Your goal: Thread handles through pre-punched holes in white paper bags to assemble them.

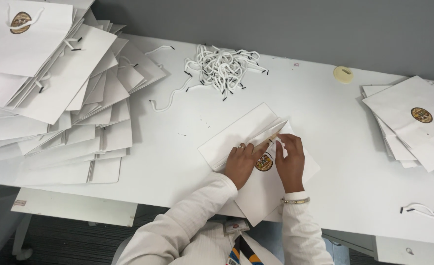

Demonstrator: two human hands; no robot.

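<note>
below the cord pile [224, 66], both hands press a light, creasable bag [256, 147]; right fingers [281, 147] pinch its cord, left fingers [244, 149] flat; grip near the rim.

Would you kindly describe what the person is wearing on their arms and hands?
Both arms are in long white sleeves with a faint ribbed texture. The left hand has a ring on one finger. The right hand is bare, with a slim pale beaded bracelet at the wrist, just above the cuff.

White paper bag [236, 140] w/ gold-brown oval emblem [264, 162]; white cords [224, 66] w/ black tips; white table [325, 122]; grey wall [300, 24]; cream sleeves [187, 216]; pale yellow disc [343, 73]; bag stacks [55, 93] white too.
</note>
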